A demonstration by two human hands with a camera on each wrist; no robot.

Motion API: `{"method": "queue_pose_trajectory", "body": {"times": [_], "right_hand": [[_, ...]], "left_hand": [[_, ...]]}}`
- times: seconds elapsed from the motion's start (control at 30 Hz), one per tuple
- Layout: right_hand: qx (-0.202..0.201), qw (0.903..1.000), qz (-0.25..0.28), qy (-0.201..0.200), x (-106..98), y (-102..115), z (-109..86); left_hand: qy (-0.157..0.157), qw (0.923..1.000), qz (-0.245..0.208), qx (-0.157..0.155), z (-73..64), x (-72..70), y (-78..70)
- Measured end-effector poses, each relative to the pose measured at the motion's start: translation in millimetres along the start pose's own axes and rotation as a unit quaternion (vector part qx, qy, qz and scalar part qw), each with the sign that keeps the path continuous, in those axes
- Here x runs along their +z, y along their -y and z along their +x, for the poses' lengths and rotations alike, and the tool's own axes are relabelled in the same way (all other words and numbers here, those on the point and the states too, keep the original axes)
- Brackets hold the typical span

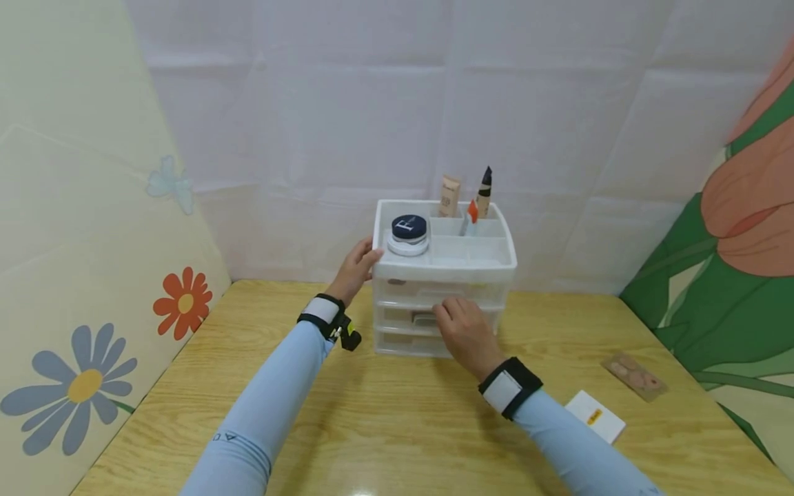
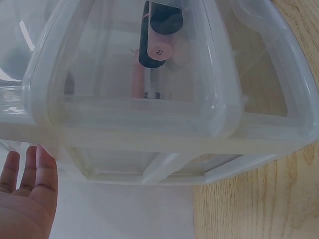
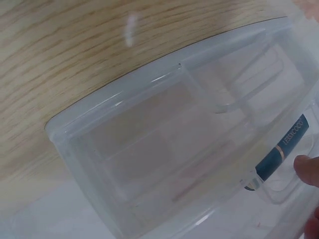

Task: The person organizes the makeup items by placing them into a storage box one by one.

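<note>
A white and clear plastic drawer organizer [image 1: 443, 262] stands on the table. My left hand [image 1: 355, 269] rests against its left side; in the left wrist view the fingers [image 2: 44, 172] look fairly straight. At the front, my right hand [image 1: 469, 336] has curled fingers at the middle drawer's handle [image 1: 424, 317]. The right wrist view shows the thumb [image 3: 308, 169] at this handle; the other fingers are mostly cut off. Behind the clear drawer front lies a dark teal item [image 3: 284, 148] lettered LESSYCOCO. Through the organizer's side, pink and black cosmetics [image 2: 160, 46] show.
On the organizer's top sit a dark-lidded round jar [image 1: 409, 228], a beige tube [image 1: 449, 195], a black-tipped tube [image 1: 485, 189] and an orange-tipped item [image 1: 473, 211]. A white box [image 1: 595, 417] and a brown palette [image 1: 635, 376] lie at the right. Printed panels flank the wooden table [image 1: 397, 420].
</note>
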State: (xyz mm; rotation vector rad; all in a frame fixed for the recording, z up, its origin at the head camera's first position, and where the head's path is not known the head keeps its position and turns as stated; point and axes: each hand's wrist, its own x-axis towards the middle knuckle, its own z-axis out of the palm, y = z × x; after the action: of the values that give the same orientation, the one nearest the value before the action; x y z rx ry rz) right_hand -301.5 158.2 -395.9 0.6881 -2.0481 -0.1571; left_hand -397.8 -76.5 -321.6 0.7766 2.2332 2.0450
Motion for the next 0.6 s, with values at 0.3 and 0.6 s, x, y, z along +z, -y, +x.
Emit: {"method": "queue_pose_trajectory", "body": {"times": [0.3,0.6], "right_hand": [[-0.003,0.9993,0.022,-0.029,2,4,-8.2],[-0.050,0.9967,0.047,-0.042,2,13,-19.3]], "left_hand": [[-0.002,1.0000,-0.004,-0.003,-2.0,1.9,1.4],[0.001,1.0000,-0.001,0.003,-1.0,0.1,1.8]]}}
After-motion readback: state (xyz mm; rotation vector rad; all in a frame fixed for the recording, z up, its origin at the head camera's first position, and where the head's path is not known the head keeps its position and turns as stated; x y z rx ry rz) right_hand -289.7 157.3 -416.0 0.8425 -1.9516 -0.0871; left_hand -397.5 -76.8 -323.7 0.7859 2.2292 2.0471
